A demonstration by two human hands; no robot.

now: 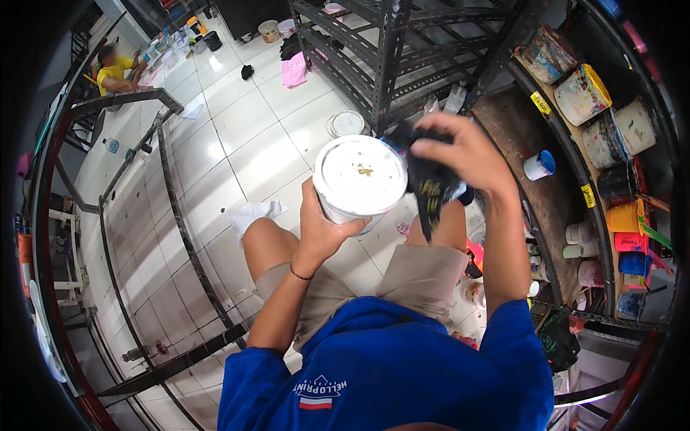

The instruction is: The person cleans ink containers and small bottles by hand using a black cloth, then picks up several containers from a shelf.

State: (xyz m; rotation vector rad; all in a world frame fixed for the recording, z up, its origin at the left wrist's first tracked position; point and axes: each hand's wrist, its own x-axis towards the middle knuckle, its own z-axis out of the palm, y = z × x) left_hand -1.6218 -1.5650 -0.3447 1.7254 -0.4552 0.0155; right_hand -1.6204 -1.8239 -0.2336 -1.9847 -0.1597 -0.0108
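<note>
A round white tub with its lid on sits in my left hand, whose fingers and thumb wrap round its side. The lid bears a brownish-gold smear and a few dark specks. Right beside it, my right hand is closed on a limp black cloth with yellowish marks, which hangs down toward my right knee. My right fingertips are partly hidden in the dark folds. Past the tub, a round white lid or container rests on the tiled floor.
Black metal racks stand ahead. Paint-stained buckets line the right shelves, with a small blue-topped tub lower down. A metal frame runs along my left. Far left sits a person in yellow. A white rag lies near my left knee.
</note>
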